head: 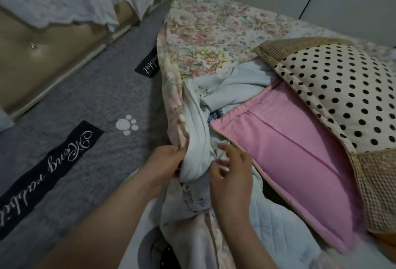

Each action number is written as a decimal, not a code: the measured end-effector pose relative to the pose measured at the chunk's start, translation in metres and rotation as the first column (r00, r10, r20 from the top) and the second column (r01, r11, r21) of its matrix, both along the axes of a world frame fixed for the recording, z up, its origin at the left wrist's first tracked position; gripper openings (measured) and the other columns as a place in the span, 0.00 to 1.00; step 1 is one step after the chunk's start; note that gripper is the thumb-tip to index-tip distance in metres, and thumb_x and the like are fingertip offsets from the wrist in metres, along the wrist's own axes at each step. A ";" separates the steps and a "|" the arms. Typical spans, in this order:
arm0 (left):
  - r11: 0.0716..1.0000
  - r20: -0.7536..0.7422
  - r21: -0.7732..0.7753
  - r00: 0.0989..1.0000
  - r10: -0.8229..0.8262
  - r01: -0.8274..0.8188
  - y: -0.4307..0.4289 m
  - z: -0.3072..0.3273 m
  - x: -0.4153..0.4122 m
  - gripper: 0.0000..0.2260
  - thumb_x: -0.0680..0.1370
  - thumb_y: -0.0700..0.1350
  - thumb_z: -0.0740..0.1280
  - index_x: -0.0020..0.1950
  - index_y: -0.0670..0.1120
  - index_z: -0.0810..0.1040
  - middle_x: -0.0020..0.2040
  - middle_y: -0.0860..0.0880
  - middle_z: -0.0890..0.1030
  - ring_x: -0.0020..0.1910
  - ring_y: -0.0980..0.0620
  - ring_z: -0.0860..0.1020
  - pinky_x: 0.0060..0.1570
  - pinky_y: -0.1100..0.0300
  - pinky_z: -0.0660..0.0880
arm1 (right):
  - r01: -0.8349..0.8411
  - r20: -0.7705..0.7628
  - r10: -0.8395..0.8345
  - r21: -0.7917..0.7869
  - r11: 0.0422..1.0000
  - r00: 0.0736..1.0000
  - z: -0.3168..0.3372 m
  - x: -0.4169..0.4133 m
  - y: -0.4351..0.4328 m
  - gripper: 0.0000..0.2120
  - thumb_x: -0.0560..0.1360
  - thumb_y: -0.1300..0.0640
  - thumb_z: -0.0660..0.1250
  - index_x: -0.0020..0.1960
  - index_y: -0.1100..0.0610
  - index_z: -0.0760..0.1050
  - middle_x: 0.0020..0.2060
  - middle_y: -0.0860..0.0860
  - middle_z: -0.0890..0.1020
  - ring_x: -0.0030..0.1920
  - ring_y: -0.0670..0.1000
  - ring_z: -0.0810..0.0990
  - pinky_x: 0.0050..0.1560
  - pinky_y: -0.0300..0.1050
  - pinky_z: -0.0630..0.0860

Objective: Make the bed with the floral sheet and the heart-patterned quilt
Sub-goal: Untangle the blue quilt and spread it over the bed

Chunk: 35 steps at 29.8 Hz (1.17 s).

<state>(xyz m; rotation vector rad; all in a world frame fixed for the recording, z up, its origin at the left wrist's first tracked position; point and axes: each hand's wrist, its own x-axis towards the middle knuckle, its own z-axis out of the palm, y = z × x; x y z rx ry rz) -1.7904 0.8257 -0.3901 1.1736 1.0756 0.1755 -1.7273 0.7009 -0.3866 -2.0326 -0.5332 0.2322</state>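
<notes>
The floral sheet [210, 32] covers the far part of the bed, and its near corner is folded back along the left edge. Under it lies bunched pale blue quilted bedding [233, 84]. My left hand [165, 168] grips the sheet's edge together with a fold of the pale blue fabric at the bed's side. My right hand [232, 174] rests with loosely bent fingers on the bunched fabric just right of that fold. I see no heart pattern in view.
A pink pillow [295, 165] lies to the right of my hands, with a polka-dot pillow [342, 97] trimmed in tan check over it. A grey rug [85, 107] with a paw print and dark labels covers the floor on the left. A padded beige bed frame [42, 58] stands beyond.
</notes>
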 end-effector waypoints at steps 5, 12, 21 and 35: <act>0.855 -0.140 0.365 0.930 -0.341 0.369 0.000 -0.006 -0.017 0.16 0.81 0.61 0.57 0.60 0.58 0.79 0.58 0.53 0.82 0.58 0.51 0.79 0.60 0.50 0.76 | -0.052 0.323 0.092 -0.129 0.990 0.942 -0.012 -0.052 -0.004 0.13 0.64 0.58 0.65 0.44 0.49 0.64 0.42 0.48 0.71 0.43 0.52 0.71 0.42 0.44 0.68; 0.727 -0.224 0.653 0.971 -0.081 0.212 0.022 -0.014 -0.037 0.07 0.81 0.45 0.62 0.45 0.49 0.77 0.38 0.49 0.81 0.38 0.45 0.80 0.35 0.57 0.73 | -0.280 0.182 0.392 -0.446 0.850 0.902 -0.069 -0.067 -0.018 0.16 0.65 0.51 0.73 0.42 0.49 0.66 0.29 0.47 0.75 0.32 0.51 0.77 0.28 0.44 0.65; 0.944 -0.114 -0.090 0.938 -0.328 0.319 -0.023 -0.037 -0.078 0.16 0.82 0.60 0.57 0.57 0.53 0.79 0.51 0.54 0.82 0.53 0.54 0.79 0.54 0.53 0.75 | -0.089 -0.512 0.111 0.067 0.994 0.852 -0.033 -0.032 -0.022 0.17 0.82 0.53 0.61 0.70 0.45 0.68 0.58 0.41 0.74 0.59 0.42 0.72 0.59 0.38 0.68; 0.984 -0.155 0.165 0.983 0.098 -0.072 -0.040 -0.071 -0.134 0.12 0.83 0.42 0.61 0.53 0.54 0.83 0.48 0.53 0.85 0.49 0.52 0.83 0.56 0.44 0.78 | -0.613 -0.243 0.584 -0.515 0.599 0.774 -0.049 -0.174 -0.034 0.09 0.66 0.50 0.62 0.42 0.46 0.78 0.39 0.47 0.83 0.41 0.48 0.82 0.36 0.34 0.71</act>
